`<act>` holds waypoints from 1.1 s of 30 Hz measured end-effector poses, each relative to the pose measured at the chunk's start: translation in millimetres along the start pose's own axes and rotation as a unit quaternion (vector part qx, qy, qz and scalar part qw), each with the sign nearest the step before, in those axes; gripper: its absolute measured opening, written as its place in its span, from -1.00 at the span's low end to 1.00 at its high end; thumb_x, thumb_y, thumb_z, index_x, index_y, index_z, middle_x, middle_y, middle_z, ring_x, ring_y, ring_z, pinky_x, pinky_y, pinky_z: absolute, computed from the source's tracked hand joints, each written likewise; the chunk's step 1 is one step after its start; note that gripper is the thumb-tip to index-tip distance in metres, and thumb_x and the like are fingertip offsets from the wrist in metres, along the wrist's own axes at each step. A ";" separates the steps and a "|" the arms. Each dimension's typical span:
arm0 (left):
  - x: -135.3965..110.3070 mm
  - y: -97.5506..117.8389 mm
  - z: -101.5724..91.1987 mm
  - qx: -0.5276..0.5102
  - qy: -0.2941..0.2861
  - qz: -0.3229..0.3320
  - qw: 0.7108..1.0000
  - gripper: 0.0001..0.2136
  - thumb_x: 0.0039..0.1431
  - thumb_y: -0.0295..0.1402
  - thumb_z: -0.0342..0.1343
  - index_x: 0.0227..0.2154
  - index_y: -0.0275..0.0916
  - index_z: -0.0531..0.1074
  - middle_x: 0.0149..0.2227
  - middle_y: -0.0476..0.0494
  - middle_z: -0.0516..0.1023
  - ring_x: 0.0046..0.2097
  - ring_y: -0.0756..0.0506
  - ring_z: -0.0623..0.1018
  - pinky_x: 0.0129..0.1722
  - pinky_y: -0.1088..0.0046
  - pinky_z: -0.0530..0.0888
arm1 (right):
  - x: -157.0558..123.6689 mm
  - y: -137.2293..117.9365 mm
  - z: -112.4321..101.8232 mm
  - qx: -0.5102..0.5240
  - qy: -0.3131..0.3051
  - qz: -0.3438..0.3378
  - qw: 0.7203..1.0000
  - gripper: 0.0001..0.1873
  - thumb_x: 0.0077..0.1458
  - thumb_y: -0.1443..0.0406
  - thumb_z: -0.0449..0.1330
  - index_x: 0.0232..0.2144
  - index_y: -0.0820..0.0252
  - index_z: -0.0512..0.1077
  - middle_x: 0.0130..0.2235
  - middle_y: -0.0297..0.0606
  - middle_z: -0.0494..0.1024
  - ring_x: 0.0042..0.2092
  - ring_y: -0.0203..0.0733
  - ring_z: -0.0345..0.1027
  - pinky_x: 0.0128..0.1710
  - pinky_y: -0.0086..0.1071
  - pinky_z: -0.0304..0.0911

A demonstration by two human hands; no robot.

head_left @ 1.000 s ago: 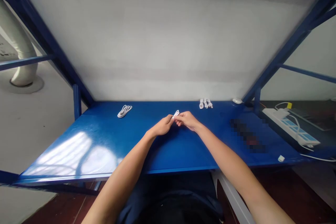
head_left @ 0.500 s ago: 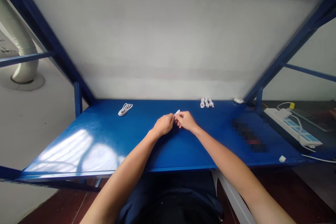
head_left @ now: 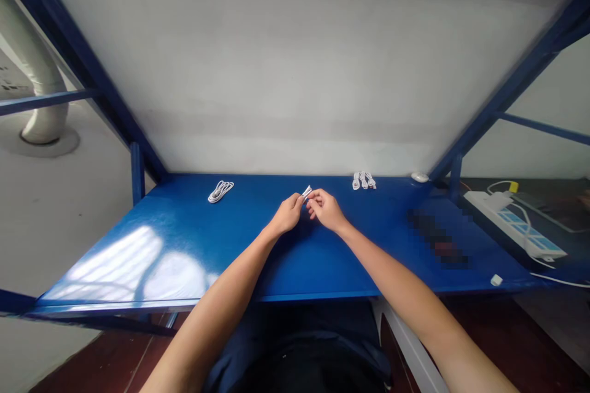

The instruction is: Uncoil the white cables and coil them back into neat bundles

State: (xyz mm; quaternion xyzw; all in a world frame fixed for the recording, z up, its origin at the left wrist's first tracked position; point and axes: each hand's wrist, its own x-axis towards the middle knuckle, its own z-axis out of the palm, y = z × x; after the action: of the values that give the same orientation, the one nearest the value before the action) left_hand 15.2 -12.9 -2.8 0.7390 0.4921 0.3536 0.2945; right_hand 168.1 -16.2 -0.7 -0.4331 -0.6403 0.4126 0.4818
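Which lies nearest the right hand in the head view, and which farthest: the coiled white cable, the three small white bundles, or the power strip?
From the right hand:
1. Three small white bundles, just right of it at the table's back edge.
2. Coiled white cable, back left, past the left hand.
3. Power strip, far right, off the blue table.

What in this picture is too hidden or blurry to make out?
Head view only:
- White cable: mostly hidden by the left hand and right hand; too small to identify.
- Pixelated patch on the blue table: blurred out.
- Power strip: cord cut off at right edge.
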 end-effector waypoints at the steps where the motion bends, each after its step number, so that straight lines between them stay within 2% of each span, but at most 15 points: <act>1: 0.1 -0.7 0.3 -0.006 0.002 -0.006 1.000 -0.66 0.31 -0.17 -0.29 -0.42 -0.23 0.27 -0.42 0.00 0.42 -0.37 0.00 0.39 -0.36 0.50 0.29 | 0.8 1.1 -0.1 -0.005 0.011 0.003 1.000 -0.79 -0.01 0.17 0.20 -0.36 0.17 0.34 -0.48 -0.36 0.46 -0.50 -0.32 0.37 -0.58 -0.46 0.37; 3: -0.5 -1.3 0.6 0.001 0.004 -0.013 1.000 -0.67 0.31 -0.16 -0.29 -0.42 -0.22 0.25 -0.43 0.00 0.41 -0.40 0.01 0.38 -0.38 0.50 0.28 | 2.6 2.7 -0.4 -0.014 0.015 0.025 0.999 -0.78 -0.03 0.15 0.21 -0.42 0.19 0.35 -0.50 -0.34 0.45 -0.52 -0.31 0.37 -0.58 -0.43 0.38; 8: -1.8 -0.5 0.5 0.054 -0.001 -0.023 0.998 -0.68 0.32 -0.16 -0.29 -0.39 -0.20 0.25 -0.46 0.01 0.41 -0.44 0.00 0.35 -0.42 0.48 0.25 | 2.3 -0.7 0.0 -0.019 -0.030 0.079 0.996 -0.68 -0.03 0.08 0.22 -0.57 0.22 0.35 -0.57 -0.34 0.42 -0.61 -0.34 0.32 -0.67 -0.47 0.29; 14: -1.7 0.9 2.0 0.056 -0.010 -0.017 0.998 -0.72 0.33 -0.22 -0.30 -0.37 -0.18 0.23 -0.44 -0.01 0.44 -0.41 -0.02 0.41 -0.41 0.49 0.28 | -6.2 -4.7 1.8 -0.099 -0.044 0.000 0.994 -0.70 0.07 0.13 0.14 -0.58 0.18 0.35 -0.60 -0.39 0.41 -0.63 -0.37 0.29 -0.67 -0.52 0.23; 16: -3.7 4.4 1.8 0.089 -0.026 -0.018 0.996 -0.73 0.34 -0.22 -0.32 -0.33 -0.17 0.23 -0.42 -0.05 0.47 -0.40 -0.04 0.44 -0.43 0.48 0.28 | -6.4 -4.1 2.4 -0.095 -0.044 0.000 0.994 -0.71 0.07 0.13 0.14 -0.57 0.18 0.36 -0.61 -0.39 0.40 -0.63 -0.38 0.29 -0.67 -0.53 0.24; 20: -9.0 15.6 0.2 0.209 -0.046 -0.034 0.976 -0.75 0.35 -0.22 -0.34 -0.24 -0.18 0.21 -0.31 -0.17 0.51 -0.32 -0.13 0.51 -0.39 0.42 0.31 | -1.5 -2.9 3.1 0.012 -0.036 0.092 0.995 -0.70 0.00 0.11 0.23 -0.55 0.22 0.40 -0.59 -0.35 0.42 -0.61 -0.36 0.30 -0.70 -0.51 0.26; 23: -11.1 21.9 -0.2 0.274 -0.067 -0.024 0.959 -0.80 0.33 -0.25 -0.28 -0.19 -0.20 0.19 -0.24 -0.22 0.50 -0.25 -0.17 0.52 -0.34 0.38 0.35 | 2.3 -3.8 0.6 0.112 -0.038 0.175 0.977 -0.71 0.00 0.14 0.26 -0.55 0.26 0.40 -0.60 -0.32 0.42 -0.60 -0.37 0.30 -0.67 -0.52 0.29; 26: -11.0 23.5 1.0 0.308 -0.084 -0.003 0.948 -0.86 0.30 -0.32 -0.21 -0.18 -0.20 0.19 -0.19 -0.23 0.47 -0.20 -0.18 0.52 -0.31 0.37 0.37 | 3.9 -6.1 -3.9 0.182 -0.059 0.227 0.955 -0.66 0.07 0.12 0.20 -0.56 0.27 0.40 -0.59 -0.28 0.43 -0.59 -0.36 0.31 -0.64 -0.49 0.33; 29: -10.8 22.6 3.2 0.332 -0.085 0.013 0.939 -0.87 0.29 -0.37 -0.21 -0.17 -0.20 0.19 -0.18 -0.23 0.46 -0.17 -0.19 0.51 -0.30 0.37 0.38 | 3.6 -7.7 -6.6 0.194 -0.075 0.246 0.947 -0.61 0.11 0.09 0.16 -0.57 0.28 0.40 -0.59 -0.26 0.44 -0.59 -0.34 0.32 -0.63 -0.47 0.33; 33: -12.4 19.7 6.0 0.321 -0.085 0.016 0.943 -0.86 0.29 -0.36 -0.22 -0.20 -0.22 0.20 -0.19 -0.25 0.46 -0.19 -0.19 0.51 -0.31 0.37 0.38 | 2.6 -7.7 -5.3 0.140 -0.065 0.240 0.959 -0.70 0.05 0.20 0.25 -0.59 0.30 0.41 -0.60 -0.29 0.43 -0.59 -0.40 0.30 -0.62 -0.54 0.30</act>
State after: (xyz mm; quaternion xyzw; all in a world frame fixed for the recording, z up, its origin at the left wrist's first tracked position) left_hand 26.9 -31.8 6.3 0.8294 0.5408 0.1170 0.0770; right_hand 171.6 -15.4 8.3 -0.4746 -0.4836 0.6284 0.3820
